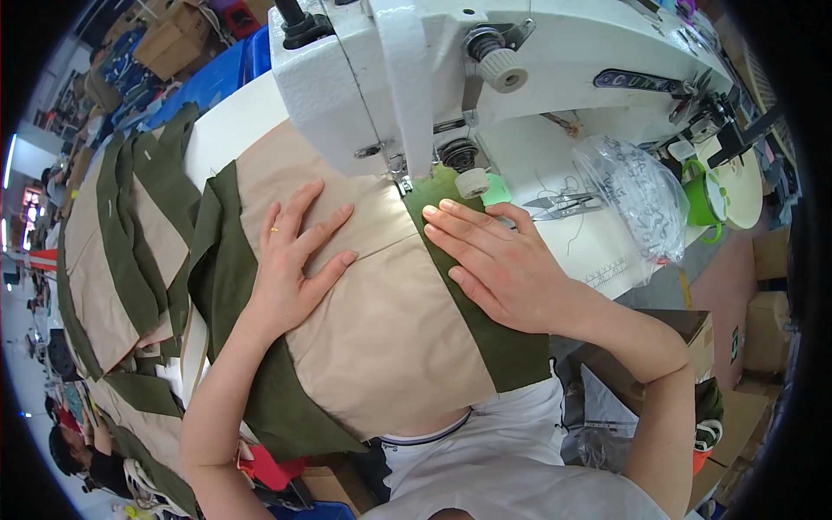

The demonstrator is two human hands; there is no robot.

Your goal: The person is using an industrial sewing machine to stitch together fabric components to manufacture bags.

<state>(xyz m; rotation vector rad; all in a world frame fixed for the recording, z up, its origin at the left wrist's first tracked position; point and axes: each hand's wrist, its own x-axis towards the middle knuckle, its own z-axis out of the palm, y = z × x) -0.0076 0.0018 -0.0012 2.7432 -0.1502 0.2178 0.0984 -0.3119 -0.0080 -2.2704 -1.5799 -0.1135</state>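
Observation:
A beige cloth panel [381,338] with dark green side pieces lies under the white sewing machine [347,95]. The presser foot [403,180] stands over the seam where beige meets the right green strip [511,355]. My left hand [299,256] rests flat on the beige cloth with its fingers spread, a ring on one finger. My right hand [503,260] presses flat on the green strip just right of the needle area, thumb apart from the fingers. Neither hand grips anything. The cloth's near edge hangs toward my lap.
More green and beige pieces [130,243] are heaped on the left of the table. Thread snips [563,206], a clear plastic bag [633,191] and a green mug [706,199] lie to the right. Cardboard boxes [767,329] stand beyond. People work at the far left.

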